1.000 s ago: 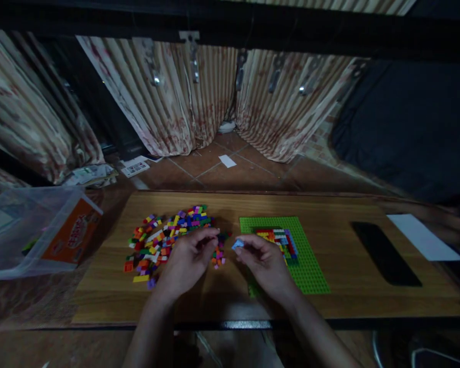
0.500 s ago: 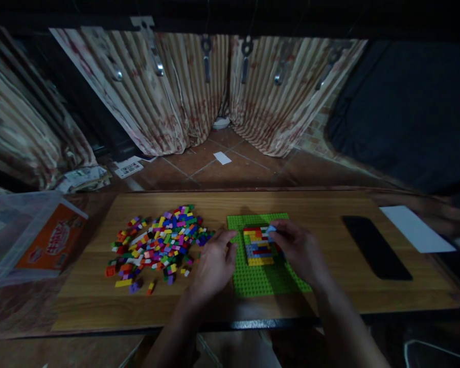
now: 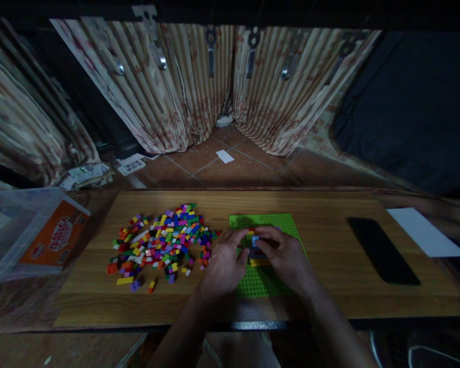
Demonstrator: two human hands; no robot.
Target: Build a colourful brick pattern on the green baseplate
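A green baseplate (image 3: 260, 283) lies on the wooden table, and a low build of coloured toy bricks (image 3: 261, 262) stands on it, mostly covered by my hands. My right hand (image 3: 285, 255) reaches over the build from the right, pinching a light blue brick (image 3: 255, 240) above its middle. Whether that brick touches the build cannot be made out. My left hand (image 3: 227, 260) is at the build's left side, thumb and forefinger apart, with nothing visible between them.
A loose pile of small coloured bricks (image 3: 164, 240) spreads over the table's left part. Beyond it stands a clear plastic box (image 3: 26, 204) with an orange label. A black flat slab (image 3: 383, 250) and a white sheet (image 3: 425, 231) lie to the right. Striped curtains (image 3: 184, 92) hang behind.
My right hand has moved left with the light blue brick, from the build's far right corner to over its middle. My left hand has come slightly right, closer to the build.
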